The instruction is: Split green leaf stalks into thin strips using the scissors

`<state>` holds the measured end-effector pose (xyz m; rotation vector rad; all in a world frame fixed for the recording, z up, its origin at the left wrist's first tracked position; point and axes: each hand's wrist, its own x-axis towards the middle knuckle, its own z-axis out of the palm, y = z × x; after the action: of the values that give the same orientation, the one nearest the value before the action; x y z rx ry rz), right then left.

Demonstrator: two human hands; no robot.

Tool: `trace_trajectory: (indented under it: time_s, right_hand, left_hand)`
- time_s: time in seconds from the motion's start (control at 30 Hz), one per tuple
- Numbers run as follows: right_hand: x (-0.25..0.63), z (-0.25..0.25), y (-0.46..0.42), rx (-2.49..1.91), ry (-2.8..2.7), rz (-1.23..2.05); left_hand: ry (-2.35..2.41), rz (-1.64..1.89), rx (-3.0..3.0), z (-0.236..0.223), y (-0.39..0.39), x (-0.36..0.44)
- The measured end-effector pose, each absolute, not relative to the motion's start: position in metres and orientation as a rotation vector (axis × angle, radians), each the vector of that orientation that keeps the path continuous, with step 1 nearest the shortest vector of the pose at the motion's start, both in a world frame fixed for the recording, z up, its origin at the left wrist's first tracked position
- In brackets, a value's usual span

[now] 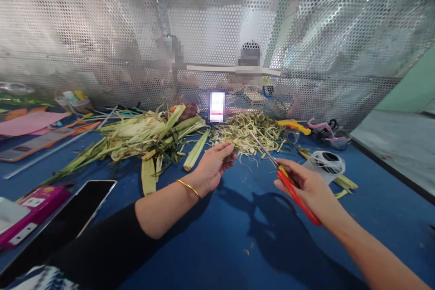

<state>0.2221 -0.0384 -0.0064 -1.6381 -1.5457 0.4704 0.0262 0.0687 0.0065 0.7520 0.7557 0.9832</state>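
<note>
My right hand point(311, 188) grips red-handled scissors point(288, 186). Their metal blades point up and left over a heap of shredded corn husk point(253, 131), and look closed together. My left hand point(212, 165), with a gold bangle at the wrist, is closed in a pinch at the near edge of that heap. What its fingertips hold, if anything, blends with the shreds behind. Left of it lies a loose strip of husk point(197, 150), and beyond that a larger pile of long, unshredded husks point(146, 131).
A spool of white thread point(324, 165) lies right of the scissors, and a yellow-handled tool point(294, 126) behind it. At the left are a dark phone point(81, 208), a magenta socket block point(37, 213) and pink sheets point(32, 122). A perforated metal screen point(217, 22) closes the blue table's back.
</note>
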Motion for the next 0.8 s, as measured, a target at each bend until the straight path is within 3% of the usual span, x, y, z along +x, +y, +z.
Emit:
trace_trajectory:
  time_s: [0.23,0.53,0.8]
  right_hand:
    - [0.23,-0.001,-0.04,-1.741,-1.591,0.557]
    - [0.232,0.004,-0.041,-1.654,-1.612,0.945]
    - [0.226,0.008,-0.041,-1.69,-1.647,0.926]
  left_hand:
    - [0.737,0.868,1.14,-0.001,0.072,0.023]
    - [0.707,0.774,1.458,0.006,0.07,0.021]
    - [0.74,0.734,1.447,0.009,0.067,0.02]
